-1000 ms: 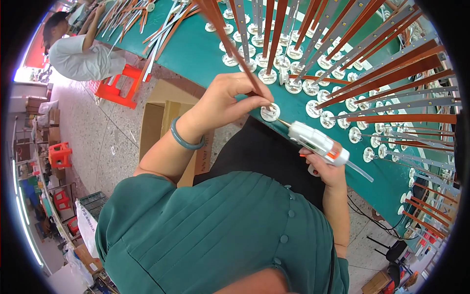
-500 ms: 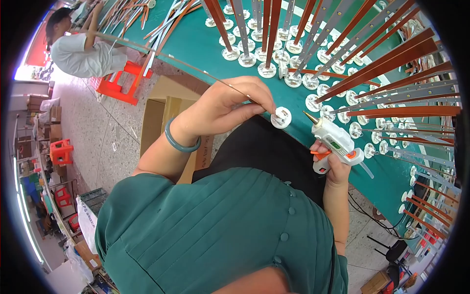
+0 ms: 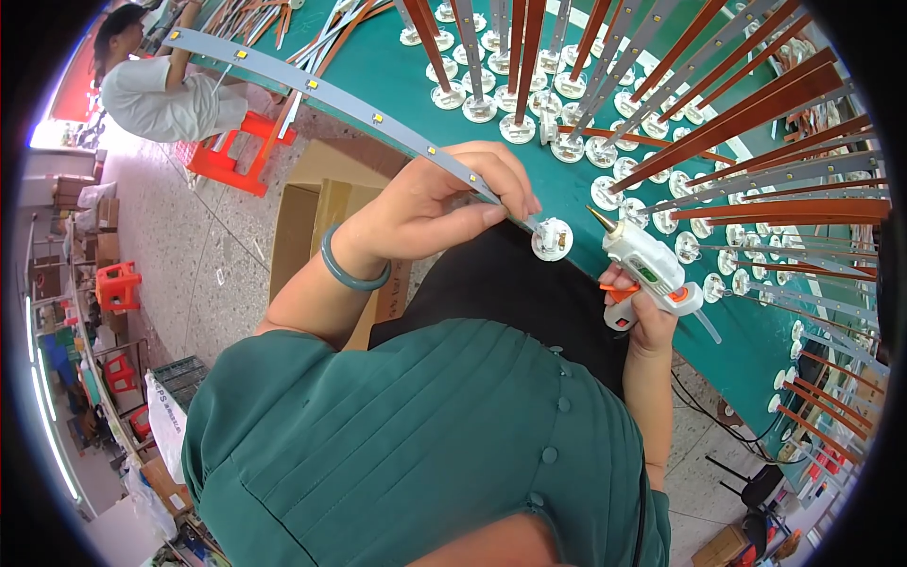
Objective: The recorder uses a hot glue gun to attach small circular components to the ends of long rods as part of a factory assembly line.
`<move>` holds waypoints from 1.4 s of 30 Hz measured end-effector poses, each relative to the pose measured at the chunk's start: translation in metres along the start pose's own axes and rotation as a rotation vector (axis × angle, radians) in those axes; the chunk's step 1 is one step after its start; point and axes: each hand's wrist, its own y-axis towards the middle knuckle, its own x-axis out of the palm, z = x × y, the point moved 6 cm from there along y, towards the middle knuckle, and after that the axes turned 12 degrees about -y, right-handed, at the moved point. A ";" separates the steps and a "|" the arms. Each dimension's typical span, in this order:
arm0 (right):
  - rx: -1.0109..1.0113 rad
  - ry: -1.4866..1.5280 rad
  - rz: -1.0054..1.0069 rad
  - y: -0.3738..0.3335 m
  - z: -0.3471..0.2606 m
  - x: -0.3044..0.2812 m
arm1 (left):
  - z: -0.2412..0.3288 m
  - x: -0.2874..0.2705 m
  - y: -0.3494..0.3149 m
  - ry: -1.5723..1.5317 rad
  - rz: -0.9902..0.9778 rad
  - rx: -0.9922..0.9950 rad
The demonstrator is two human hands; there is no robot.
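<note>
My left hand point(image 3: 452, 200) pinches a long grey LED strip point(image 3: 345, 102) near its lower end. The strip runs up and away to the far left, its face with small yellow LEDs turned toward me. A round white disc base point(image 3: 552, 240) hangs at the strip's near end, just beyond my fingertips. In my right hand point(image 3: 642, 312) is a white hot glue gun point(image 3: 646, 265) with orange parts, gripped by its handle. Its metal nozzle points up and left, a short gap from the disc. A clear glue stick point(image 3: 709, 327) sticks out of the gun's back.
Many strips stand upright in white disc bases point(image 3: 518, 128) across the green table point(image 3: 378, 130). Loose strips point(image 3: 326, 38) lie at its far left. An open cardboard box point(image 3: 307, 203) stands below the edge. A person point(image 3: 161, 99) works by a red stool point(image 3: 231, 156). Dark cables point(image 3: 723, 425) hang at right.
My left hand has rolled the strip, so its LED face now shows instead of its thin edge. The disc has turned and shifted slightly right and down. The glue gun has barely moved.
</note>
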 end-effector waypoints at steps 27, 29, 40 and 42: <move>0.014 -0.021 -0.015 0.002 -0.001 0.001 | -0.005 -0.002 0.005 0.094 0.081 -0.057; 0.014 -0.032 -0.019 0.002 -0.002 0.001 | -0.006 -0.001 0.005 0.103 0.080 -0.051; 0.001 -0.034 0.013 -0.019 -0.005 -0.008 | -0.010 0.001 0.009 0.088 0.096 -0.112; 0.009 -0.052 0.110 -0.039 -0.008 -0.018 | -0.012 0.002 0.008 0.025 0.117 -0.116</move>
